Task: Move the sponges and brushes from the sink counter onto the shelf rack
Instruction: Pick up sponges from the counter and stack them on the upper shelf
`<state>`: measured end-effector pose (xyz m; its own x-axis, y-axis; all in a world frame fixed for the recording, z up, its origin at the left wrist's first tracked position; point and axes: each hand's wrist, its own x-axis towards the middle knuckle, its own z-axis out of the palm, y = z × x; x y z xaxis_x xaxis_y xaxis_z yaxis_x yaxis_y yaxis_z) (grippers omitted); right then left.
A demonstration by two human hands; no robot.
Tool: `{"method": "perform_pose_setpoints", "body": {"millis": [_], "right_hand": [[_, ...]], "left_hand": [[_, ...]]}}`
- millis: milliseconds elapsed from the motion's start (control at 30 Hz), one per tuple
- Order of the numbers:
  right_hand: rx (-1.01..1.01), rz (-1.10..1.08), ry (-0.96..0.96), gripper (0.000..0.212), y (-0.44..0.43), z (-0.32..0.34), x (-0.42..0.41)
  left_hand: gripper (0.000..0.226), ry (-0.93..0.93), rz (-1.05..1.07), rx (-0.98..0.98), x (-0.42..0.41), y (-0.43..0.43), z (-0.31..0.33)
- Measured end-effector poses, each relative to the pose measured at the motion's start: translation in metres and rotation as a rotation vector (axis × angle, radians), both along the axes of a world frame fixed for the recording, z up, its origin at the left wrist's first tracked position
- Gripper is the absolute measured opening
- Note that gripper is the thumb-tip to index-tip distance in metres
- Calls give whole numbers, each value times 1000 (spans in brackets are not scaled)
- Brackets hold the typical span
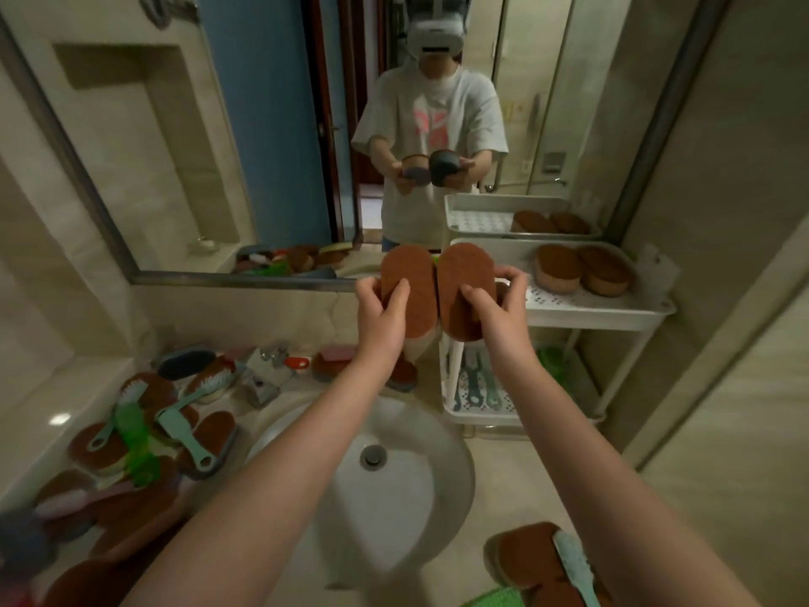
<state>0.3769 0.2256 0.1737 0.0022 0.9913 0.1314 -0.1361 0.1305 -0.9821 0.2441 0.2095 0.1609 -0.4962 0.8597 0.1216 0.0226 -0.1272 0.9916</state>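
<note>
My left hand (380, 315) grips a brown oval sponge (409, 278), held upright above the back of the sink. My right hand (499, 311) grips a second brown oval sponge (464, 278) right beside it, the two edges nearly touching. Both sit just left of the white shelf rack (599, 306), whose top tray carries two brown sponges (584, 267). The counter on the left holds a pile of brown sponges (100, 446), teal-handled brushes (186, 435) and a green brush (135, 435). One more sponge with a teal brush (540, 562) lies at the front right.
A white round sink (420, 435) lies under my forearms, with a metal faucet (265, 378) behind it. A wall mirror (262, 138) shows a person holding the sponges. The rack's lower tray (477, 409) holds teal-handled brushes. A tiled wall stands on the right.
</note>
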Motion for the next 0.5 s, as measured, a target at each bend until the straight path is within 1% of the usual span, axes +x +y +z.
{"method": "perform_pose_setpoints", "body": {"millis": [67, 133, 200, 267, 400, 500], "right_hand": [[53, -32, -10, 29, 9, 14, 7], [66, -65, -4, 29, 23, 25, 14], [43, -102, -17, 28, 41, 31, 21], [2, -156, -76, 32, 62, 33, 28], [-134, -262, -336, 48, 109, 25, 39], [-180, -261, -602, 58, 130, 18, 41]], "left_hand": [[20, -3, -34, 27, 6, 12, 16], [21, -27, -82, 10, 12, 24, 31], [24, -52, -112, -37, 18, 38, 43], [27, -32, -94, -88, 23, 52, 49], [30, 68, -33, -152, 29, 79, 50], [30, 102, -31, -172, 32, 94, 45]]}}
